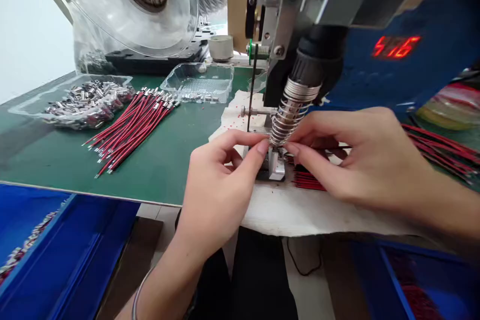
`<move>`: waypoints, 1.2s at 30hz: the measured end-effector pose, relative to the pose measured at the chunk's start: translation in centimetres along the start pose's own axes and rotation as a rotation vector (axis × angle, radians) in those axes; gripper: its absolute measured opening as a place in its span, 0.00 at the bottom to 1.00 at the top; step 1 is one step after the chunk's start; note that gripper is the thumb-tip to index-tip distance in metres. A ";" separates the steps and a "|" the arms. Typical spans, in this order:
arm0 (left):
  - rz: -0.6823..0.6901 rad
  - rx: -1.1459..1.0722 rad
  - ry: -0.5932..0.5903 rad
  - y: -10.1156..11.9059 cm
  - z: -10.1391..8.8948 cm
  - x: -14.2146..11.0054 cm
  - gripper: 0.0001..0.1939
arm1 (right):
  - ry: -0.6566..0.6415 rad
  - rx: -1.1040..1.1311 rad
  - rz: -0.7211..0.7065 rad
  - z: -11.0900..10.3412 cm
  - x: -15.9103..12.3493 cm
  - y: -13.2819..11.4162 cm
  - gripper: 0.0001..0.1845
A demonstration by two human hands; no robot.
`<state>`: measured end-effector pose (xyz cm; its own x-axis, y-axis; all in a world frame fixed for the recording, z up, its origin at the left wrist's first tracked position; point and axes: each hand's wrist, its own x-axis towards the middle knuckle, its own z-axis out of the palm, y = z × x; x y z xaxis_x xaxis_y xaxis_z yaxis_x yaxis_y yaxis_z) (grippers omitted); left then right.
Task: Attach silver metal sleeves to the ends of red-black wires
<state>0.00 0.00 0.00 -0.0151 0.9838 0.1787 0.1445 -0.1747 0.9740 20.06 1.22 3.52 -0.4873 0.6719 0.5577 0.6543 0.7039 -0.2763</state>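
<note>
L hand (221, 185) & R hand (360, 157) sit either side of the press head, fingertips near each other at the foot of its coil spring (294, 105), just above a small metal block (276, 167). R hand is pinched on a dark wire (343, 148), which runs back thru its fingers; the wire's front end is hidden at the spring. L thumb & forefinger are close at the tips, but can't tell if anything's btwn them. Under R hand, red/black wires (309, 180) lie on a white cloth (296, 215); more loose wires (437, 152) far R. On the green table (165, 162), L side: a wire bundle (131, 127) w/ metal ends, next to a clear tray (90, 121) of small metal parts; a clear box (204, 72) w/ a few more sits behind. Big clear reel (90, 5) back L, tape roll (220, 48) nearby. Red digits (396, 47) lit on the blue machine (375, 82). Blue bin (82, 260) low L, below table edge.
</note>
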 end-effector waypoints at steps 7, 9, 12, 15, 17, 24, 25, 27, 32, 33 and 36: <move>0.026 0.016 0.017 0.0 -0.2 -0.3 0.05 | 0.015 -0.036 -0.021 -0.2 -0.4 0.3 0.07; 0.031 0.007 0.016 -0.1 -0.2 -0.3 0.04 | 0.020 -0.045 -0.031 -0.3 -0.4 0.3 0.06; 0.029 -0.010 0.005 -0.1 -0.1 -0.3 0.04 | 0.019 -0.052 -0.042 -0.3 -0.4 0.2 0.06; 0.024 -0.016 0.008 -0.1 0.0 -0.2 0.04 | 0.017 -0.061 -0.057 -0.2 -0.3 0.1 0.06; 0.024 -0.019 0.012 -0.2 0.0 -0.2 0.04 | 0.016 -0.071 -0.067 -0.1 -0.2 0.2 0.06; 0.028 -0.035 0.007 -0.2 0.0 -0.2 0.04 | 0.016 -0.099 -0.095 -0.3 -0.4 0.4 0.06; 0.022 -0.038 0.006 -0.2 0.0 -0.2 0.04 | 0.016 -0.103 -0.098 -0.3 -0.4 0.4 0.06; 0.010 -0.039 0.007 -0.2 0.0 -0.3 0.04 | 0.014 -0.116 -0.102 -0.3 -0.4 0.5 0.06; 0.016 -0.020 0.011 -0.2 0.0 -0.3 0.05 | 0.005 -0.124 -0.121 -0.4 -0.3 0.5 0.05; 0.016 -0.021 0.009 -0.3 0.0 -0.3 0.05 | 0.004 -0.122 -0.122 -0.5 -0.3 0.5 0.05; 0.012 -0.028 0.012 -0.2 -0.1 -0.3 0.05 | 0.001 -0.126 -0.113 -0.5 -0.4 0.5 0.05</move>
<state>-0.12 -0.27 -0.26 -0.0253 0.9812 0.1915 0.1168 -0.1873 0.9753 20.86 1.21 3.55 -0.5615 0.5900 0.5802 0.6626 0.7406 -0.1117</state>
